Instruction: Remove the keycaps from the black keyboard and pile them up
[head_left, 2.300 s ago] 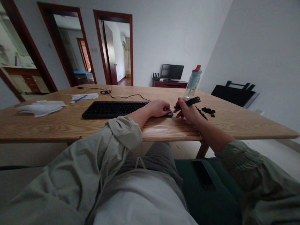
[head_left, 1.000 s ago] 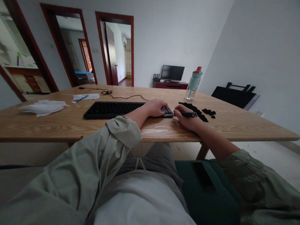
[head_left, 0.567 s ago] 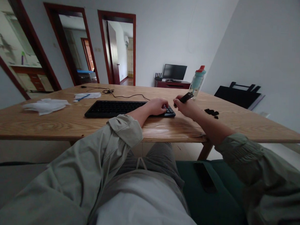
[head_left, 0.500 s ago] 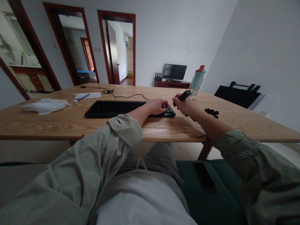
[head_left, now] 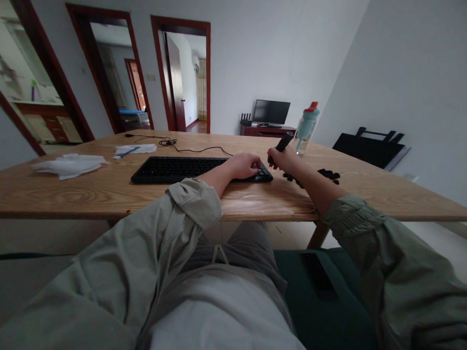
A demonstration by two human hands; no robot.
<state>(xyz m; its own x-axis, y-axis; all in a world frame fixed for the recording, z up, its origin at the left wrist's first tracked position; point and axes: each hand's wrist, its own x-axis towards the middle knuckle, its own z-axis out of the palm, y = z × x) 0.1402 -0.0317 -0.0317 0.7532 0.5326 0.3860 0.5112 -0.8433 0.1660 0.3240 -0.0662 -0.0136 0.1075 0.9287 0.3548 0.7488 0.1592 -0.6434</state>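
Observation:
A black keyboard (head_left: 179, 169) lies on the wooden table (head_left: 101, 190). My left hand (head_left: 244, 166) rests curled on the keyboard's right end, its fingers pressing the keys there. My right hand (head_left: 285, 159) is closed around a black handled tool (head_left: 280, 144), held tilted with its tip pointing down at the keyboard's right corner. A pile of small black keycaps (head_left: 328, 174) sits on the table just right of my right hand.
A teal water bottle with a red cap (head_left: 307, 127) stands behind my right hand. White tissues (head_left: 68, 164) and a paper with a blue pen (head_left: 134, 149) lie at left. A black cable (head_left: 188, 148) runs behind the keyboard. A phone (head_left: 317, 274) lies on the green seat.
My right hand lifted the tool from lying low by the keycaps and brought it upright to the keyboard's right corner. My left hand stayed on the keyboard's end.

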